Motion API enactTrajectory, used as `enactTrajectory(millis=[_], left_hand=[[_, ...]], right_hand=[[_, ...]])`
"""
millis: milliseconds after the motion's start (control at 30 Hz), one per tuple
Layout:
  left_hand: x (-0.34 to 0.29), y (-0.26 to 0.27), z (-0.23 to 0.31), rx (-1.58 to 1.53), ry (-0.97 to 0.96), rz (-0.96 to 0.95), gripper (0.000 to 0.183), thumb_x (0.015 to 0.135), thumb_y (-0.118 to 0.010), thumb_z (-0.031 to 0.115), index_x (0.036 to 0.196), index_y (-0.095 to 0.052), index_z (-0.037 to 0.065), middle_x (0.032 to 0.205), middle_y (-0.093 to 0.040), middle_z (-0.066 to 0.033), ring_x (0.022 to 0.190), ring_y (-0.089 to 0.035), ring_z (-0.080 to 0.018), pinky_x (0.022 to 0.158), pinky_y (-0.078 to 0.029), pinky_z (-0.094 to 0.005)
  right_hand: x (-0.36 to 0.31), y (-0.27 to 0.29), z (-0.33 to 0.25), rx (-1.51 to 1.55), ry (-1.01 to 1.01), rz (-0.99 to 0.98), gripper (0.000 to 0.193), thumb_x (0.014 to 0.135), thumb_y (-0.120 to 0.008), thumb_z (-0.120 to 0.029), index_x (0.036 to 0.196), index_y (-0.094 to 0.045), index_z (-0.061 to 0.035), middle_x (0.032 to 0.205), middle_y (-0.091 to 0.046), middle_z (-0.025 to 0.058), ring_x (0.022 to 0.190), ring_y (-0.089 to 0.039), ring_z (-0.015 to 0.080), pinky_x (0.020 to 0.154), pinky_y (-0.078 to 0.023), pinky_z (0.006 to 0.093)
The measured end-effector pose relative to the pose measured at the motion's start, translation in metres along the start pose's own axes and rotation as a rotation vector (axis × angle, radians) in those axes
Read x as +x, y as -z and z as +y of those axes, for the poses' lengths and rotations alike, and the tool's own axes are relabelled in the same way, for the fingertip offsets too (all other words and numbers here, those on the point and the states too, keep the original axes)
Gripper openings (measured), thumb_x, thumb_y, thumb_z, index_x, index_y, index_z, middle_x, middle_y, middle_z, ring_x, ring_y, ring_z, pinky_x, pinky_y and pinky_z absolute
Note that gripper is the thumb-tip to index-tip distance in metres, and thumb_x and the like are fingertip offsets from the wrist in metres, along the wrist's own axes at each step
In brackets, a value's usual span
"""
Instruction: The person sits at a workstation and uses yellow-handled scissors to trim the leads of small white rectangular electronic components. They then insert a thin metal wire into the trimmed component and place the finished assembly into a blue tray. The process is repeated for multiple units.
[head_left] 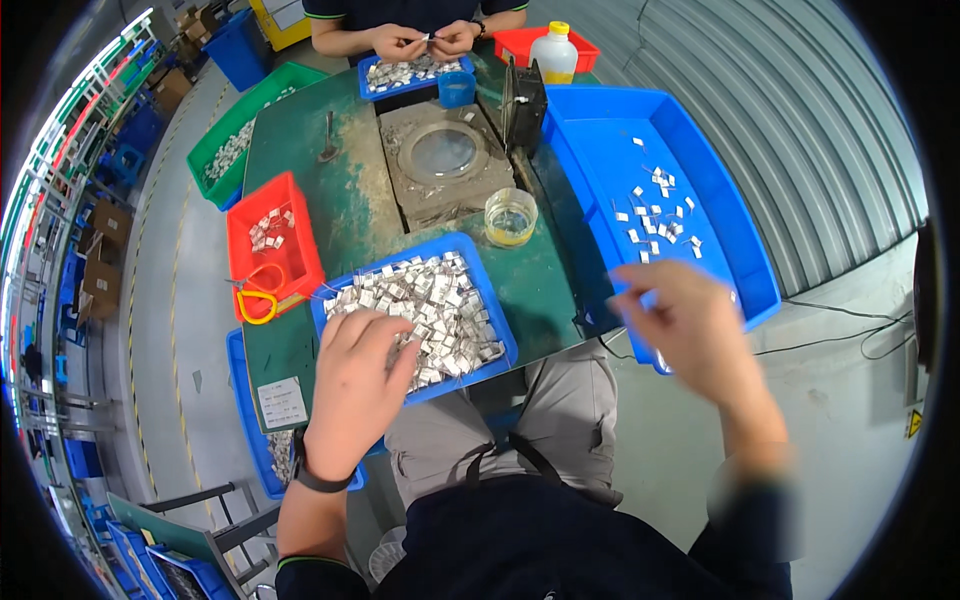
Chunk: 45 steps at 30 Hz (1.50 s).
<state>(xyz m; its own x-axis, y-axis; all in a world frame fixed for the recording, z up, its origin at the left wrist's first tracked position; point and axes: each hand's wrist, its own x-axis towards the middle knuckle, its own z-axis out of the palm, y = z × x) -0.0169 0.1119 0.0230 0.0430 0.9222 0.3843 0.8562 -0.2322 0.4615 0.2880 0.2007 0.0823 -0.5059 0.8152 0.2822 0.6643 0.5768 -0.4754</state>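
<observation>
My left hand (357,368) hovers over or touches the left part of a blue tray (508,340) heaped with small white rectangular components with thin wire leads (430,310). Its fingers are bent and the thumb stands apart; nothing shows between them. On the right, my right hand (682,312) is over the near end of a large blue bin (690,125). Motion smears its fingers, so whether it holds anything is unclear. Several of the same white parts (655,215) lie scattered on the bin's floor.
A red tray (308,245) at left holds white parts and orange-handled scissors (258,293). Beyond stand a glass jar (510,217), a round plate set in a grimy base (443,150), a dark upright box (523,105) and a yellow-capped bottle (555,55). Opposite, a co-worker's hands (428,40) handle a small part.
</observation>
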Motion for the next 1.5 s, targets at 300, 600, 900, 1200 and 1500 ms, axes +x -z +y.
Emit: enactTrajectory(millis=[300,600,900,1200,1500], left_hand=[[0.044,-0.028,-0.019,0.273,-0.092,-0.241,0.015,0.077,-0.073,0.015,0.085,-0.069,0.004,0.093,-0.058,-0.0107,0.096,-0.053,-0.0311,0.083,-0.045,-0.0423],[0.046,-0.026,-0.028,0.160,-0.081,-0.205,0.013,0.076,-0.075,0.015,0.080,-0.068,0.005,0.086,-0.061,-0.0090,0.091,-0.057,-0.0299,0.081,-0.045,-0.0417],[0.037,-0.001,-0.027,-0.303,0.211,-0.107,0.014,0.084,-0.075,0.005,0.084,-0.063,-0.001,0.077,-0.063,-0.0067,0.064,-0.060,-0.0101,0.059,-0.046,-0.0253],[0.024,0.000,-0.033,-0.440,0.375,-0.083,0.015,0.089,-0.070,0.001,0.088,-0.056,-0.001,0.078,-0.068,-0.0063,0.072,-0.067,-0.0089,0.059,-0.051,-0.0232],[0.029,0.000,-0.019,-0.589,0.551,-0.160,0.011,0.093,-0.067,0.008,0.093,-0.059,0.000,0.069,-0.062,-0.0029,0.059,-0.059,-0.0068,0.054,-0.047,-0.0218]], right_hand=[[0.072,-0.135,-0.019,-0.135,0.301,-0.251,0.022,0.084,-0.070,-0.022,0.086,-0.068,-0.0011,0.086,-0.065,0.0136,0.082,-0.068,0.0312,0.070,-0.056,0.0411],[0.089,-0.145,-0.020,-0.112,0.226,-0.389,0.023,0.083,-0.070,-0.023,0.085,-0.070,-0.0005,0.088,-0.068,0.0156,0.085,-0.068,0.0317,0.072,-0.055,0.0408],[0.084,-0.087,-0.024,0.501,-0.061,-0.509,0.016,0.093,-0.067,-0.015,0.095,-0.068,0.0010,0.079,-0.068,0.0082,0.063,-0.065,0.0148,0.059,-0.052,0.0286],[0.082,-0.074,-0.017,0.972,-0.319,-0.669,0.015,0.096,-0.065,-0.012,0.098,-0.066,0.0031,0.080,-0.064,0.0028,0.066,-0.063,0.0093,0.052,-0.049,0.0229],[0.079,-0.069,-0.019,1.063,-0.353,-0.717,0.017,0.097,-0.065,-0.013,0.101,-0.066,0.0028,0.082,-0.064,0.0029,0.066,-0.063,0.0097,0.053,-0.048,0.0229]])
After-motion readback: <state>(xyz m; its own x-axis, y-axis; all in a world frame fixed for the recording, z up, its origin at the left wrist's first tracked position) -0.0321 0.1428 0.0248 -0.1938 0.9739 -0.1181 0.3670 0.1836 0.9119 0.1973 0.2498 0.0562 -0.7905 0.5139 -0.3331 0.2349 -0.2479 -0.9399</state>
